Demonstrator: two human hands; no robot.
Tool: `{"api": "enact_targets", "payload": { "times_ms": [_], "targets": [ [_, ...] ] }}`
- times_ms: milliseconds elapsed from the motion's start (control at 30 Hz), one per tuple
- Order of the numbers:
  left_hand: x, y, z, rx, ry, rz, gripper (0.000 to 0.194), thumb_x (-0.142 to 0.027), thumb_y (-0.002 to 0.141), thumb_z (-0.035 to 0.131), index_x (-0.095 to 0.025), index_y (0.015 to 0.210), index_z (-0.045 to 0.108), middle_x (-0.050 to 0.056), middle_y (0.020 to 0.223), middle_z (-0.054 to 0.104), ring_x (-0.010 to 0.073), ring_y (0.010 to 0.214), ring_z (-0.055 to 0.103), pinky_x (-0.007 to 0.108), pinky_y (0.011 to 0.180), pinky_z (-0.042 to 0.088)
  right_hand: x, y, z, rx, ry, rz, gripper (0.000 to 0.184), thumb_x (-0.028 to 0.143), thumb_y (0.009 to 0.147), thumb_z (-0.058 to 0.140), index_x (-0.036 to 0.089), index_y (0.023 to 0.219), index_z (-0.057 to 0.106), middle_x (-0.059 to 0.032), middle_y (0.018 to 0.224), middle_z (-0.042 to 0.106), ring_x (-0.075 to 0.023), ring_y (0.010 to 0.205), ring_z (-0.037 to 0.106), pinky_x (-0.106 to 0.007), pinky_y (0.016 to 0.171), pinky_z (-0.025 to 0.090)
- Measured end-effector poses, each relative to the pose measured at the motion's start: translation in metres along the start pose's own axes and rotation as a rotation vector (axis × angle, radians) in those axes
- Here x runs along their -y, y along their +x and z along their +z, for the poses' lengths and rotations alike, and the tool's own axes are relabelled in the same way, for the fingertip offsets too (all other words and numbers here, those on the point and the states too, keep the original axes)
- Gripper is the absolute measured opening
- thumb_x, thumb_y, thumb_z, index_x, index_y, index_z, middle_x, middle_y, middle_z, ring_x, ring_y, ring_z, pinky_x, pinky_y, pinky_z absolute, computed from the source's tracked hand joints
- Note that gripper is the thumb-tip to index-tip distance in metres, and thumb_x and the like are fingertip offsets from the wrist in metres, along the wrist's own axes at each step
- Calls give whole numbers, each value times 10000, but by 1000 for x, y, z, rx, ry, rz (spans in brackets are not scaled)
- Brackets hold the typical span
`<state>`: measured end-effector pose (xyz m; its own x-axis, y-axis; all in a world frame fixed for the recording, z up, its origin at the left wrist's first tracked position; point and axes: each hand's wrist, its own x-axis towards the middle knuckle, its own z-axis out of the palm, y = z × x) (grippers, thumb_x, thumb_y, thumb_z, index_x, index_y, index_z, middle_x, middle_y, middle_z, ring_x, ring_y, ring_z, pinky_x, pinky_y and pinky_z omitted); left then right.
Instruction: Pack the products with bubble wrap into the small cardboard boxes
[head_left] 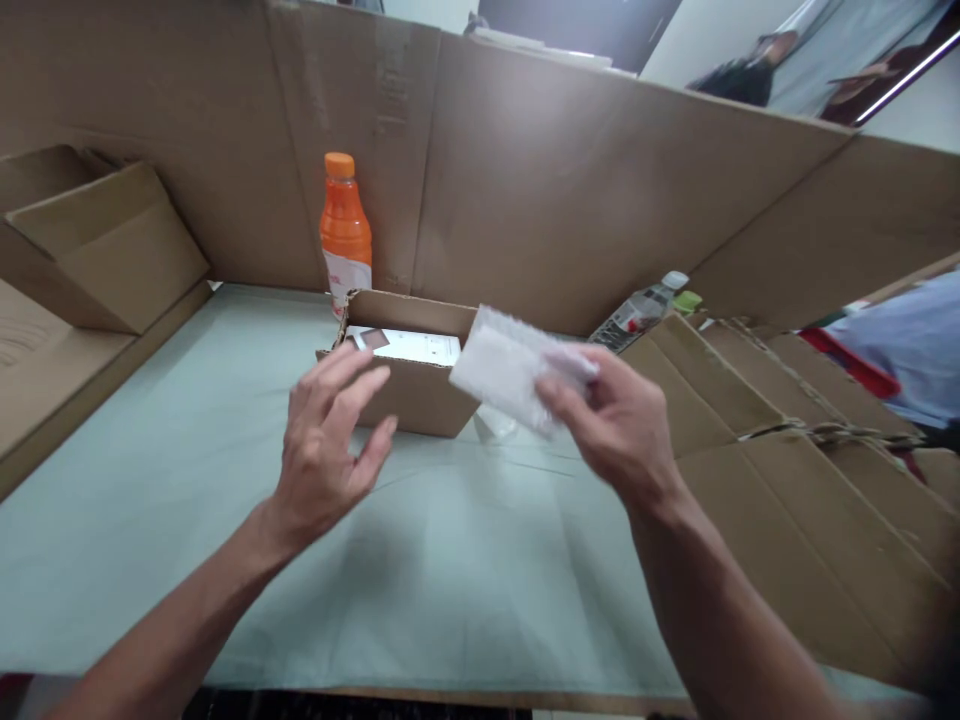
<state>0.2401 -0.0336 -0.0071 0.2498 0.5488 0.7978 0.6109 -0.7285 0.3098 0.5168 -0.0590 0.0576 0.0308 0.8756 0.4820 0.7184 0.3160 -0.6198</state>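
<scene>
My right hand (619, 415) grips a folded piece of white bubble wrap (506, 365) between thumb and fingers, just right of a small cardboard box (412, 400). Inside that open-topped box lies a white printed carton (416, 346) with a dark square on it. My left hand (330, 430) hovers at the box's front left, fingers spread and nothing in them. Whether its fingertips touch the box edge I cannot tell. Beneath the bubble wrap, a small clear plastic piece (495, 424) lies on the table, partly hidden.
An orange drink bottle (346, 225) stands behind the small box. A clear bottle (637, 310) leans at the back right, near large cardboard boxes (787, 500). Another open carton (112, 250) is at left. A tall cardboard wall (562, 180) closes off the back of the pale green tabletop (465, 590).
</scene>
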Motion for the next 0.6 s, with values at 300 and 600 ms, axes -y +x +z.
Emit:
{"api": "enact_targets", "payload": {
  "times_ms": [300, 600],
  "targets": [
    [35, 15, 29, 14, 179, 108, 231, -74, 909, 546, -164, 1088, 661, 80, 1019, 732, 244, 1051, 686, 488, 1092, 440, 18, 110, 22, 567, -981, 14, 120, 189, 808, 634, 192, 823, 754, -61, 658, 670, -209, 654, 623, -285, 595, 402],
    [41, 13, 27, 31, 115, 107, 269, -106, 888, 583, -181, 1130, 672, 106, 1038, 723, 273, 1032, 679, 520, 1089, 442, 0, 108, 91, 674, -857, -11, 223, 88, 814, 644, 133, 993, 770, -173, 988, 772, -275, 938, 715, -338, 779, 525]
  ]
}}
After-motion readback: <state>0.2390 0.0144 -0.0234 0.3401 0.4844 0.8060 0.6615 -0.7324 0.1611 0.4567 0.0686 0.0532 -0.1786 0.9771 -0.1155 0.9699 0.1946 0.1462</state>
